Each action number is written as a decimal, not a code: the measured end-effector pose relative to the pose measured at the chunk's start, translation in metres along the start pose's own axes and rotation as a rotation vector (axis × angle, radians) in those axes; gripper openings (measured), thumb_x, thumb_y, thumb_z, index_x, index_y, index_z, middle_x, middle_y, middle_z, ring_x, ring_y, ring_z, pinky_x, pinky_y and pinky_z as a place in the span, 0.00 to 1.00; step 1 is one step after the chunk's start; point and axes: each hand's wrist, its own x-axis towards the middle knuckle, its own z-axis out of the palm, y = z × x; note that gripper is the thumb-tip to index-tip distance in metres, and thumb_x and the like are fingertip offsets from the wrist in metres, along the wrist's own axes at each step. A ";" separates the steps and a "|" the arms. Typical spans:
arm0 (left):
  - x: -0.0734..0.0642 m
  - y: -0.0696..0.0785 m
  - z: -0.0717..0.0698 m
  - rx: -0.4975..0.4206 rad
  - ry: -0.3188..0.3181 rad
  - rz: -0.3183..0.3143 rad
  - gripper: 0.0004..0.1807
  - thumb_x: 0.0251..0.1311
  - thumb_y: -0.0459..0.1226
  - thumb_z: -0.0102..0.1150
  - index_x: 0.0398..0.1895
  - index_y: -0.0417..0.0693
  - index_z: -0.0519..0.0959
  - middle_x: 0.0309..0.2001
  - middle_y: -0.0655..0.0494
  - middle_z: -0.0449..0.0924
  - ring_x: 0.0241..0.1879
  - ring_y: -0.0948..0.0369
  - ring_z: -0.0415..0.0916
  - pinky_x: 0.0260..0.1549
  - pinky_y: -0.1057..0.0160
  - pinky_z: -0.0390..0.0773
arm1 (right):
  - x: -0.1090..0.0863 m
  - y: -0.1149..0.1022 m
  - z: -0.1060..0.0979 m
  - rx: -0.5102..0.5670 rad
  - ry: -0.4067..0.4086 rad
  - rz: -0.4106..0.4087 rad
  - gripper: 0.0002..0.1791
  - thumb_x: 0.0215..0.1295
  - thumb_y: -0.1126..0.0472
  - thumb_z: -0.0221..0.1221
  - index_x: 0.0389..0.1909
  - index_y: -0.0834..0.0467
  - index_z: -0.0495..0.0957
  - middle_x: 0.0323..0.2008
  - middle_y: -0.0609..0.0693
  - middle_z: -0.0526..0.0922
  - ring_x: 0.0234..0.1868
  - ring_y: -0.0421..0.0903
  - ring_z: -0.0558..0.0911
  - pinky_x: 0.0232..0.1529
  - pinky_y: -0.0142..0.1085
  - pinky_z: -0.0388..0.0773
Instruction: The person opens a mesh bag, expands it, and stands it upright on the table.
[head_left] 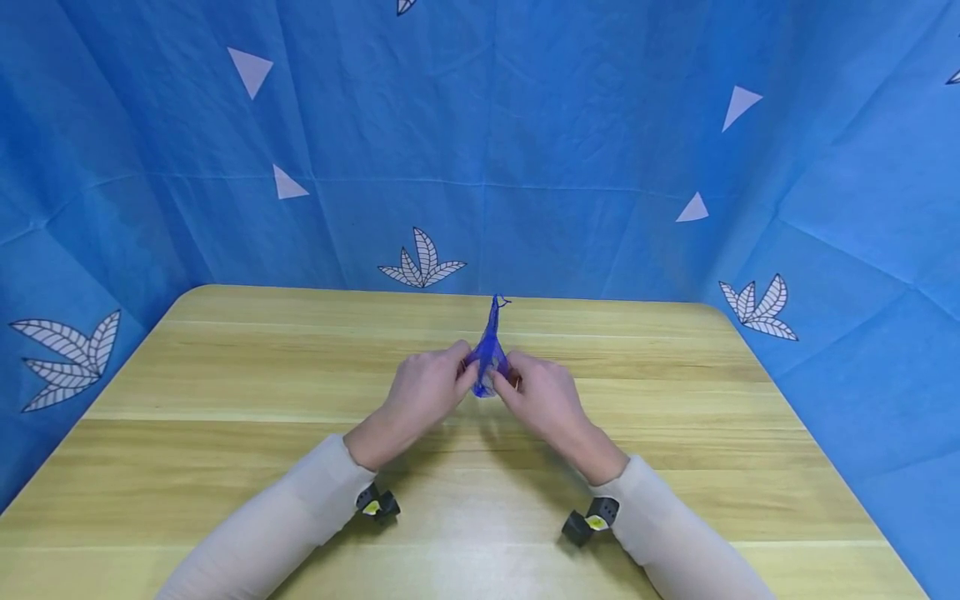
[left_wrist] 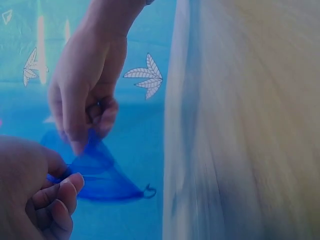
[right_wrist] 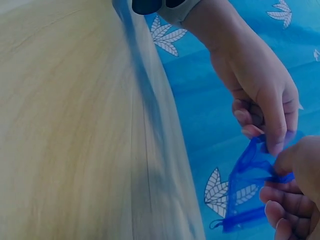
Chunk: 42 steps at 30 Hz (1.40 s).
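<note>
A sheer blue drawstring pouch [head_left: 489, 346] is held up over the middle of the table, stretched between both hands. My left hand [head_left: 429, 383] pinches its left edge between thumb and fingers. On the opposite side, the right hand [head_left: 547, 396] pinches the other edge, its thumb lying across the front. The pouch tapers toward the far end, where a thin cord loop [left_wrist: 150, 191] sticks out. Through the thin fabric [right_wrist: 250, 170] the leaf-print backdrop shows in the right wrist view.
A light wood-grain table [head_left: 262, 358] lies under both forearms. Blue cloth [head_left: 480, 125] printed with leaves and triangles hangs along the back and both sides. Dark wrist devices [head_left: 375, 502] are strapped at both sleeve cuffs.
</note>
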 end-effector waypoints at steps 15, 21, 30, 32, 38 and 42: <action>0.002 0.001 0.002 -0.057 -0.155 -0.067 0.12 0.67 0.43 0.59 0.26 0.50 0.72 0.14 0.64 0.66 0.12 0.67 0.60 0.13 0.69 0.58 | 0.000 0.000 -0.002 0.074 -0.003 0.070 0.12 0.67 0.58 0.59 0.24 0.52 0.73 0.17 0.40 0.73 0.16 0.39 0.68 0.18 0.34 0.64; 0.002 0.002 0.000 -0.116 -0.169 -0.110 0.07 0.68 0.41 0.57 0.32 0.49 0.76 0.17 0.65 0.69 0.14 0.67 0.62 0.14 0.68 0.62 | 0.000 -0.002 -0.003 0.036 -0.059 0.057 0.13 0.65 0.51 0.61 0.24 0.52 0.73 0.18 0.40 0.73 0.17 0.38 0.68 0.18 0.34 0.63; 0.002 -0.001 -0.002 -0.097 -0.123 -0.099 0.07 0.65 0.37 0.61 0.30 0.48 0.74 0.17 0.63 0.69 0.14 0.66 0.62 0.14 0.67 0.61 | 0.001 0.000 -0.004 0.039 -0.097 0.116 0.14 0.64 0.58 0.60 0.20 0.52 0.68 0.13 0.41 0.66 0.15 0.39 0.63 0.18 0.34 0.58; 0.003 0.000 -0.002 -0.113 -0.126 -0.109 0.07 0.64 0.38 0.62 0.32 0.48 0.74 0.19 0.64 0.72 0.15 0.66 0.63 0.15 0.67 0.62 | 0.001 0.000 -0.005 0.070 -0.101 0.119 0.13 0.64 0.58 0.60 0.21 0.52 0.70 0.13 0.41 0.66 0.15 0.39 0.63 0.18 0.34 0.58; 0.003 0.000 0.000 -0.210 -0.174 -0.172 0.11 0.61 0.41 0.66 0.38 0.49 0.74 0.24 0.64 0.78 0.16 0.66 0.67 0.17 0.66 0.66 | 0.001 -0.002 -0.005 0.131 -0.119 0.109 0.10 0.65 0.60 0.58 0.24 0.52 0.73 0.13 0.41 0.68 0.14 0.38 0.63 0.17 0.33 0.59; 0.002 0.000 0.003 -0.194 -0.160 -0.142 0.11 0.58 0.35 0.66 0.37 0.49 0.72 0.22 0.64 0.74 0.17 0.65 0.66 0.17 0.66 0.65 | 0.002 -0.002 -0.004 0.101 -0.129 0.113 0.13 0.63 0.59 0.59 0.21 0.52 0.70 0.12 0.41 0.66 0.14 0.38 0.63 0.18 0.33 0.58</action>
